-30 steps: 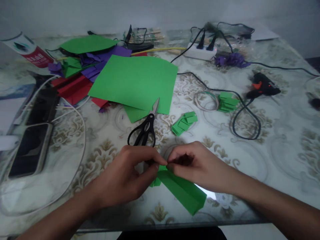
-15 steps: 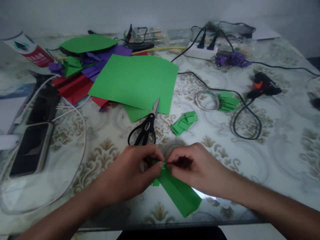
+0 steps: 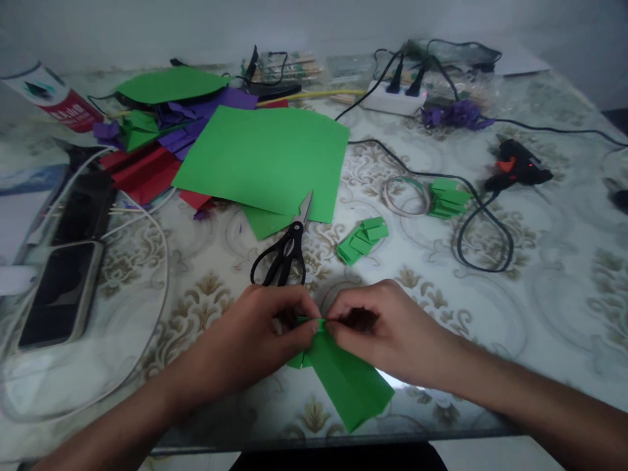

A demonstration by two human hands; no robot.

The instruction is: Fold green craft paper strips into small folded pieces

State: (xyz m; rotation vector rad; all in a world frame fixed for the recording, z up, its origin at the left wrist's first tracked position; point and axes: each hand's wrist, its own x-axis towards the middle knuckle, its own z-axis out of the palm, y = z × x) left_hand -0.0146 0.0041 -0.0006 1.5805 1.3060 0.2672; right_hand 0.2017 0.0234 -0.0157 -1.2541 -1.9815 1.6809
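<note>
"Two bare hands, left hand (image 3: 275, 330) and right hand (image 3: 377, 320): state of the fingers?"
"Closed, thumb to forefinger, on the upper end of one green paper strip (image 3: 350, 386), fingertips just beside one another."
"Appearance and place of the strip?"
"Plain green, narrow between the fingertips, widening into a faintly creased flap slanting down toward the near edge of the patterned table (image 3: 490, 314); beneath the left hand, one smaller green piece (image 3: 298, 360), join to the strip impossible to tell."
"Containers, and contents?"
"One red-and-white cup (image 3: 73, 111) at far left, contents hidden; at the back, clear packets (image 3: 294, 67) with thin sticks inside."
"Further counts?"
"One pair of scissors (image 3: 294, 234), just beyond the left hand; two folded green bundles (image 3: 363, 241), apart from each other; one black glue gun (image 3: 523, 167); one white power strip (image 3: 392, 103) with two black plugs (image 3: 415, 85)."
</note>
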